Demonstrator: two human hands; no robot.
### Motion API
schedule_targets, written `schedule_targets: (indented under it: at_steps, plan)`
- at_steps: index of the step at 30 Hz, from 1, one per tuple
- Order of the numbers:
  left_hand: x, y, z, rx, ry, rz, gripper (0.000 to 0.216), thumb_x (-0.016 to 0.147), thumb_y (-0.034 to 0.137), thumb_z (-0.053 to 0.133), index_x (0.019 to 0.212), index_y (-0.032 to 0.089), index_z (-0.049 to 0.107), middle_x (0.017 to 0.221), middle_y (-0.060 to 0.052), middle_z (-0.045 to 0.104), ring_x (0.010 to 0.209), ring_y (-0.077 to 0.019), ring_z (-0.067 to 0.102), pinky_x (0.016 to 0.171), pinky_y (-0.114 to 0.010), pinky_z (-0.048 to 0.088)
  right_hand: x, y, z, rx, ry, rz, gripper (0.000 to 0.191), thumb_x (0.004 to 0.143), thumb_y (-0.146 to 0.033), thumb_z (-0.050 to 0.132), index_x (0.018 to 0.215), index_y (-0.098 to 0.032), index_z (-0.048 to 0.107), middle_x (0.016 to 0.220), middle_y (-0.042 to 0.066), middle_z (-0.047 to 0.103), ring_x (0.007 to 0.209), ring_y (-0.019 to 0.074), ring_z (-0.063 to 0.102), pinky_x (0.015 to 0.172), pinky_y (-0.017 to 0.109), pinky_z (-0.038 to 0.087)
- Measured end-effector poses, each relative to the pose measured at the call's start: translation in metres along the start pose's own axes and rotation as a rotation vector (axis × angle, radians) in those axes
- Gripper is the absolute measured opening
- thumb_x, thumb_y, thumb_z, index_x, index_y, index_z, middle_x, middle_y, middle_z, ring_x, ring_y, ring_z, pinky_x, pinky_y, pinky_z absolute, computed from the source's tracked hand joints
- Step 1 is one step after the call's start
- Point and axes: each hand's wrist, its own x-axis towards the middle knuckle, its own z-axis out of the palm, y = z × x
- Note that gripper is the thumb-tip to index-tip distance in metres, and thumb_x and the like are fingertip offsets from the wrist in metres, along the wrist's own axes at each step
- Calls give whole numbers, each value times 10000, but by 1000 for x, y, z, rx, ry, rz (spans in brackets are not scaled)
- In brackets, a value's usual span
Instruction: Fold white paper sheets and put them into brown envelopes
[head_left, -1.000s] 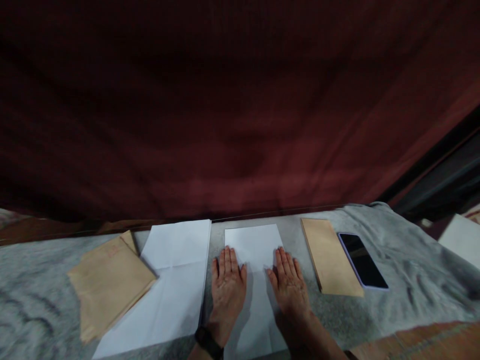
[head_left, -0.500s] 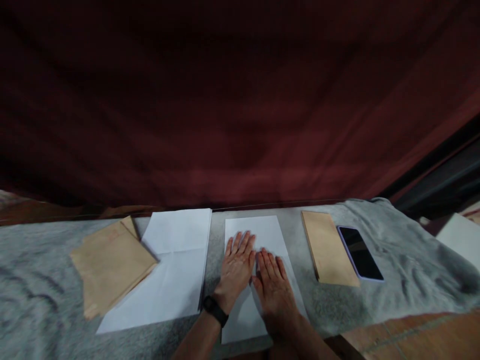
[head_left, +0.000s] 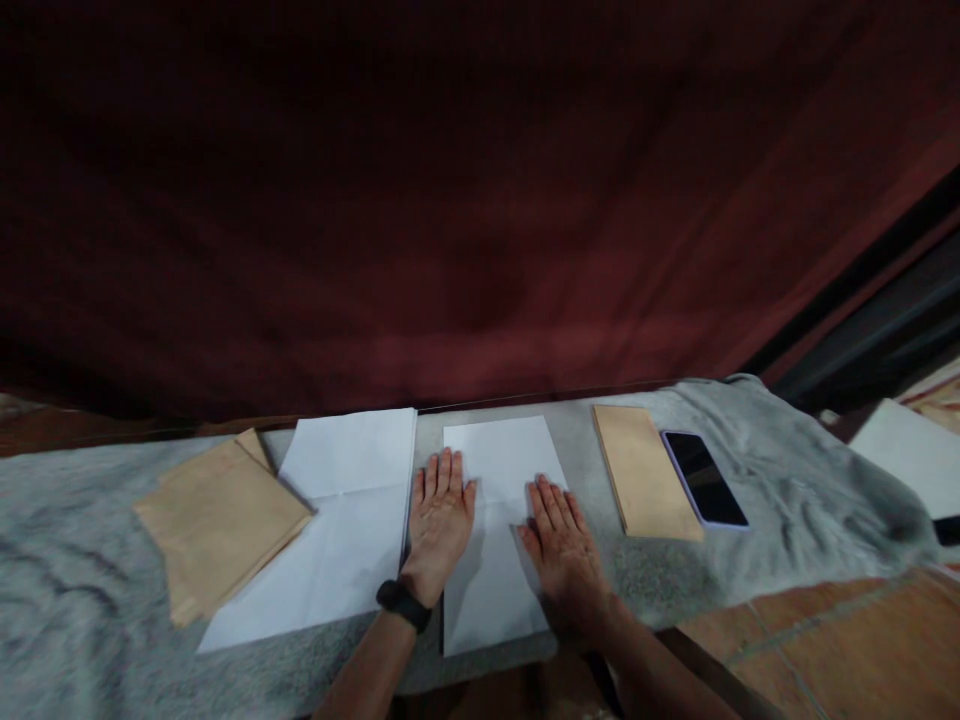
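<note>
Both hands have spread apart — left hand (head_left: 439, 518), right hand (head_left: 564, 545) flat, holding nothing, on white paper (head_left: 495, 560) over grey cloth (head_left: 787, 500).

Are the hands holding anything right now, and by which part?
Nothing is gripped. The left hand and right hand lie flat, palms down, on the white sheet, one at each long edge.

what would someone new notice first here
Both hands lie flat on a white sheet at the middle of the grey cloth, left hand at its left edge, right hand on its right half. A red curtain fills everything above. Right of them, a phone lies beside a brown envelope.
</note>
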Motion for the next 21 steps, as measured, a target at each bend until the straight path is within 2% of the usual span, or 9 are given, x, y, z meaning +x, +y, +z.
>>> schedule_targets:
  at_steps: [3,7,10,15,21]
  plan:
    - [-16,8,-5,-33,61,22,573,1027,330,358,1516,35,414,1587,-225,394,1506,-335,336,1216,-571,314,-1,13,0,-16,6,10,645,1067,-322,375,1635,-127,139,1590,178,410,1460,302,419,1202,526,328]
    - [-56,36,-11,-98,26,270,560,1023,286,381,1551,100,356,1624,-140,378,1529,-272,295,1231,-510,333,-1,13,-4,-7,-29,-20,646,1069,-330,359,1635,-125,125,1592,170,410,1480,297,386,1202,537,327]
    - [-80,48,-12,-77,0,377,557,997,229,379,1536,91,369,1603,-140,418,1517,-265,325,1219,-514,354,-3,0,-8,18,-68,-83,645,1065,-349,364,1632,-131,149,1615,148,376,1507,283,335,1224,528,298]
    - [-90,36,-10,-22,20,348,582,981,225,384,1540,63,354,1591,-167,427,1504,-270,353,1211,-497,356,-9,-13,-7,36,-77,-135,627,1057,-348,388,1618,-122,224,1602,153,400,1479,265,390,1223,496,318]
    - [-92,16,-10,-11,82,242,683,1004,422,429,1574,70,297,1597,-194,404,1491,-310,373,1183,-501,376,-10,9,-8,17,-62,-68,605,1062,-374,393,1601,-124,276,1593,168,415,1477,282,394,1200,506,346]
